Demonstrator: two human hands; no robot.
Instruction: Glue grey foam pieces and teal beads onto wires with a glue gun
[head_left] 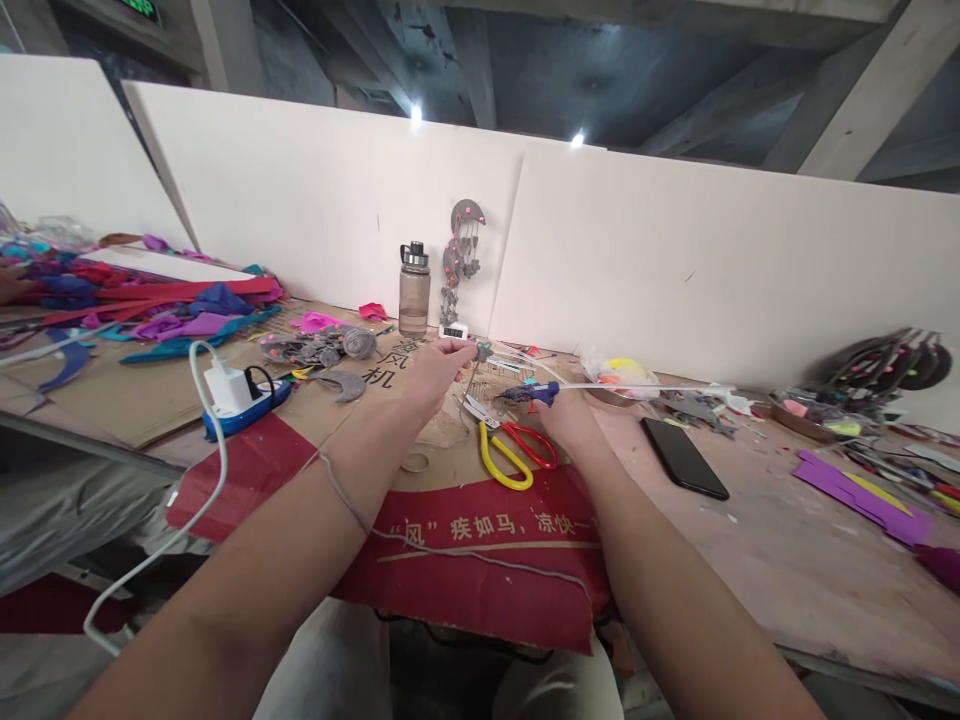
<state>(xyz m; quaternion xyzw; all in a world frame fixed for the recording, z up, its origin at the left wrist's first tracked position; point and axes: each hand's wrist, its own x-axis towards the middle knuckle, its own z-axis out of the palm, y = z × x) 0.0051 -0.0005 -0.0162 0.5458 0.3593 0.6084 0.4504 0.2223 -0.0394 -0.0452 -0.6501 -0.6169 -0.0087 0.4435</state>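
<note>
My left hand (439,372) reaches forward over the cardboard, fingers pinched on a small grey felt piece (484,351) with some green on it. A strand of grey yarn (472,378) hangs just below it, and more yarn runs over my left forearm and across the red cardboard. To the right, my right hand (564,418) is closed around a blue hot glue gun (544,393); its nozzle points left and a long whitish glue stick trails out to the right. Scissors (506,455) with one yellow and one red handle lie open between my forearms.
A water bottle (414,290) and a hanging grey felt ornament (459,255) stand near the white board. Left are a blue power strip (244,405), a grey yarn ball (360,342) and coloured cloth strips (172,300). A black phone (684,458) lies at right.
</note>
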